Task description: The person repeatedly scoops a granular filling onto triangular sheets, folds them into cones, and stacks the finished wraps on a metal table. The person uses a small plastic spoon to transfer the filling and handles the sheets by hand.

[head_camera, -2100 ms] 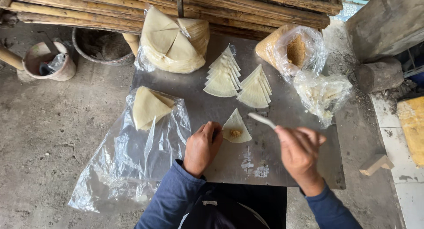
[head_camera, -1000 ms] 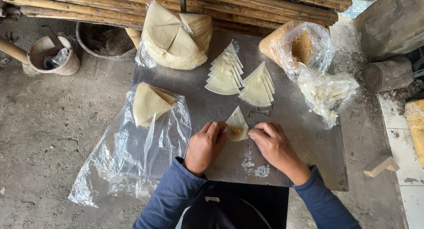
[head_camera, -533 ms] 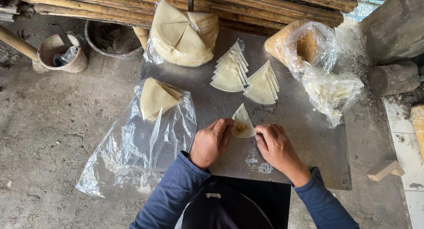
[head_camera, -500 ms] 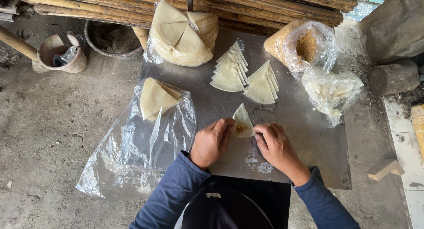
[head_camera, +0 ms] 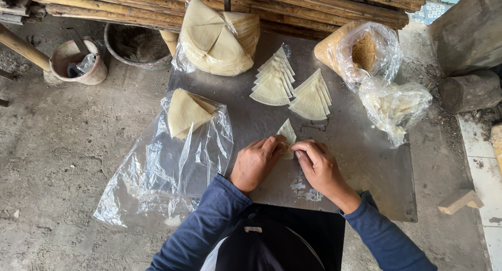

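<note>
A pale triangular wrapper (head_camera: 287, 136) with a bit of brown filling lies on the grey metal sheet (head_camera: 366, 166). My left hand (head_camera: 255, 162) pinches its lower left edge. My right hand (head_camera: 318, 166) pinches its lower right edge, thumb and fingers closed on the fold. Both hands touch each other at the wrapper. Two fanned rows of folded wrappers (head_camera: 272, 81) (head_camera: 311, 97) lie just beyond it.
A clear bag with a few wrappers (head_camera: 184, 114) lies left. A bagged stack of wrappers (head_camera: 217, 38) sits at the back. A bag of brown filling (head_camera: 363, 51) and a bag of white shreds (head_camera: 395, 106) stand right. Bamboo poles (head_camera: 293, 4), a pot (head_camera: 78, 61) and a wood block (head_camera: 460, 200) surround the sheet.
My right hand put down the thin white stick it held and came in to the wrapper. Both hands now fold the wrapper narrower.
</note>
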